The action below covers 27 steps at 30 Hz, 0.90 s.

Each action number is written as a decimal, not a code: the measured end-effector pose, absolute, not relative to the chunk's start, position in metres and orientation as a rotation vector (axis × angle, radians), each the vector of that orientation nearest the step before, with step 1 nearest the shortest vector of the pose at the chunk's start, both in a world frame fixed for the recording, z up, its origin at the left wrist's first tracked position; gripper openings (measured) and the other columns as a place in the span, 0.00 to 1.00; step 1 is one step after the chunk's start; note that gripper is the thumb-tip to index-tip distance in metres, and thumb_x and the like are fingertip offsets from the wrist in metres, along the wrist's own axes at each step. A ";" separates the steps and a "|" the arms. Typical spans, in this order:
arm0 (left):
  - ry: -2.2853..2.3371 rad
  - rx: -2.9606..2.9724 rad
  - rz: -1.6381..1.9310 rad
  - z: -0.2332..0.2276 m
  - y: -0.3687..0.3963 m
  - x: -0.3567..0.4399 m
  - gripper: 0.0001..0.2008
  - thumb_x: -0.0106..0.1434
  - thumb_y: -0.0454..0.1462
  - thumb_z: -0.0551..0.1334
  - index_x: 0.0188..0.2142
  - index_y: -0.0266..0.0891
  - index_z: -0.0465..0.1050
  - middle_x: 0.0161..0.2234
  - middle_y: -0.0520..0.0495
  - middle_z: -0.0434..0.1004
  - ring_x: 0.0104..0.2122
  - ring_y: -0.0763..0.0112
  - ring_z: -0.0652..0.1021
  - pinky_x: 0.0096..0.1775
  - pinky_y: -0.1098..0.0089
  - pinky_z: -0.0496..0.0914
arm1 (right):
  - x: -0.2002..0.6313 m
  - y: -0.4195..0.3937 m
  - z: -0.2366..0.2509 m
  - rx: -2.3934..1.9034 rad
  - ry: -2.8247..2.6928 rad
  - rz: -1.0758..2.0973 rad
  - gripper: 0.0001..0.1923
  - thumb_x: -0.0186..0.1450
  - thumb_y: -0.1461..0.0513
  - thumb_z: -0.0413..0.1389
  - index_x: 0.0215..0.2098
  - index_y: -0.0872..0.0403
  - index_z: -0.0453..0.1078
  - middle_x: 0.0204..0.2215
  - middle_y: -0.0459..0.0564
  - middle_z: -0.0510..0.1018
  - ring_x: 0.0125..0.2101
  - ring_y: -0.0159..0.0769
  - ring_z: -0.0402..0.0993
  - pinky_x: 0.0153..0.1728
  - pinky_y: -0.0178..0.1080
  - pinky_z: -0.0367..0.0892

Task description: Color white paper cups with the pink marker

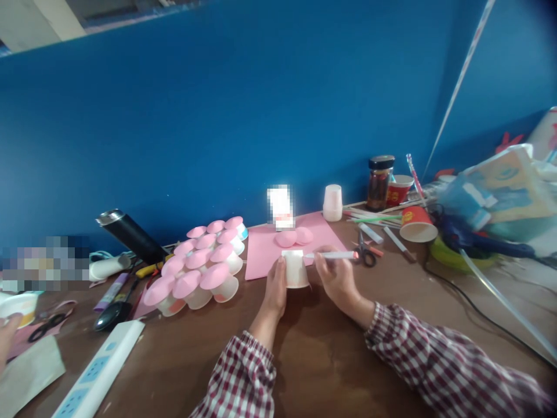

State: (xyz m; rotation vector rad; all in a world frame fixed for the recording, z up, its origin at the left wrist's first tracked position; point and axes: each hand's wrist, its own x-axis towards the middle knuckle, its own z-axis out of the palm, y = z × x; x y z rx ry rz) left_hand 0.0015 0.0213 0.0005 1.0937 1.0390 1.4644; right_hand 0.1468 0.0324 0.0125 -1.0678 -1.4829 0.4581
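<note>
My left hand [275, 289] grips a white paper cup [296, 270] from its left side, holding it upside down low over the brown table. In my right hand [338, 280] is a white marker pen [337, 255], its tip pointing left beside the cup's upper right edge. Behind the cup lies a pink paper sheet [261, 255] with two pink paper discs [286, 238] on it. To the left stand several upturned cups topped with pink paper cones [198, 258]. Black-handled scissors [368, 256] lie right of my right hand.
A white power strip [98, 371] and a black thermos [130, 235] are at left, with another person's hand [9, 337] at the far edge. Right are stacked cups [333, 203], a jar [380, 183], a red cup [416, 224] and a dark blue glue gun [483, 238] with a cord.
</note>
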 end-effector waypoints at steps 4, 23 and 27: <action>1.027 1.060 1.458 0.000 0.022 0.001 0.20 0.65 0.52 0.55 0.37 0.37 0.74 0.31 0.49 0.75 0.33 0.68 0.73 0.39 0.68 0.67 | 0.147 0.034 0.011 -1.067 -1.481 0.456 0.11 0.67 0.58 0.50 0.31 0.54 0.69 0.23 0.48 0.76 0.23 0.35 0.73 0.25 0.34 0.68; 1.062 1.011 1.442 0.002 0.023 0.001 0.22 0.63 0.54 0.55 0.35 0.37 0.73 0.31 0.48 0.76 0.31 0.67 0.73 0.35 0.68 0.67 | 0.144 0.028 0.012 -1.011 -1.467 0.607 0.10 0.67 0.57 0.50 0.32 0.54 0.68 0.21 0.47 0.75 0.21 0.35 0.72 0.22 0.34 0.67; 1.045 1.007 1.441 0.000 0.023 0.001 0.23 0.63 0.53 0.56 0.38 0.36 0.74 0.34 0.45 0.77 0.34 0.64 0.75 0.37 0.66 0.69 | 0.144 0.028 0.013 -0.988 -1.459 0.609 0.10 0.68 0.57 0.51 0.32 0.53 0.67 0.22 0.47 0.76 0.22 0.35 0.73 0.23 0.34 0.68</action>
